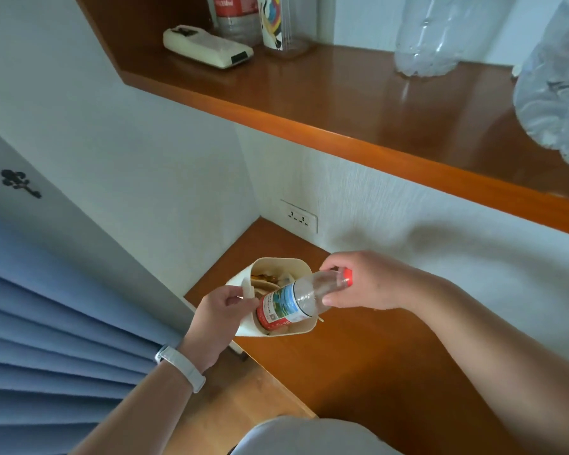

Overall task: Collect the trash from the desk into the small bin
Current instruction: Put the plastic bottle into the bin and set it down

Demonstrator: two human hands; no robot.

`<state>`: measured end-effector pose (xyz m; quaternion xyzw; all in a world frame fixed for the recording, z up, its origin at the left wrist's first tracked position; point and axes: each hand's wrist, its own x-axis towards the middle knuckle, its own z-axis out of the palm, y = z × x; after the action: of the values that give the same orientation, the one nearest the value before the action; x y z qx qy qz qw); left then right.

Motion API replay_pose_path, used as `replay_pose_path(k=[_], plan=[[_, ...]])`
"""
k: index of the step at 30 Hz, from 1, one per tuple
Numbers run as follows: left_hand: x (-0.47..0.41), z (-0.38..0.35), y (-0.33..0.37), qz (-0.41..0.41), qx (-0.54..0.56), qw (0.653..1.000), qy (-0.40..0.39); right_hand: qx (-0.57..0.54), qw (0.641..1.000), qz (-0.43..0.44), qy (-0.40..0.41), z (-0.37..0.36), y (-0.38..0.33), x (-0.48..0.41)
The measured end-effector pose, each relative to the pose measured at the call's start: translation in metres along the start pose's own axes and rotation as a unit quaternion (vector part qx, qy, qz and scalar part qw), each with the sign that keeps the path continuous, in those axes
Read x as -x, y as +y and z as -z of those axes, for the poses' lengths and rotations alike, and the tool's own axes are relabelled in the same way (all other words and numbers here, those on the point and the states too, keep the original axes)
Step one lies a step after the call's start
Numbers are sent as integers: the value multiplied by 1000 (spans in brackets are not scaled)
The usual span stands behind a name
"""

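Observation:
A small cream bin (296, 328) stands on the low wooden surface (358, 356) in the corner, with scraps of trash inside. My left hand (220, 318) pinches the bin's lid flap at its left rim and holds it up. My right hand (362, 280) grips the neck and red cap of an empty clear plastic bottle (293, 302) with a red and picture label. The bottle lies tilted, its base inside the bin's mouth and its cap end sticking out to the right.
A wooden desk shelf (342, 103) runs above, holding a cream device (207, 47), a red-labelled bottle (237, 18), a patterned cup (273, 21) and large clear bottles (440, 34). A wall socket (299, 216) sits behind the bin. Blue curtain (46, 323) hangs at left.

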<state>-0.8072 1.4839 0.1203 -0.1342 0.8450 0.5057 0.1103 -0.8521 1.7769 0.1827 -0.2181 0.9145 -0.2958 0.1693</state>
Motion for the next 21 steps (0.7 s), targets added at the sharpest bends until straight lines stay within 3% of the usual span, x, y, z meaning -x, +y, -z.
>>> replay_pose_path(k=[10, 21], plan=[[13, 4, -3, 11, 4, 1000, 27, 55, 989, 46, 130, -29, -11, 9], [16, -1, 1, 63, 134, 988, 45, 92, 962, 98, 239, -48, -14, 27]])
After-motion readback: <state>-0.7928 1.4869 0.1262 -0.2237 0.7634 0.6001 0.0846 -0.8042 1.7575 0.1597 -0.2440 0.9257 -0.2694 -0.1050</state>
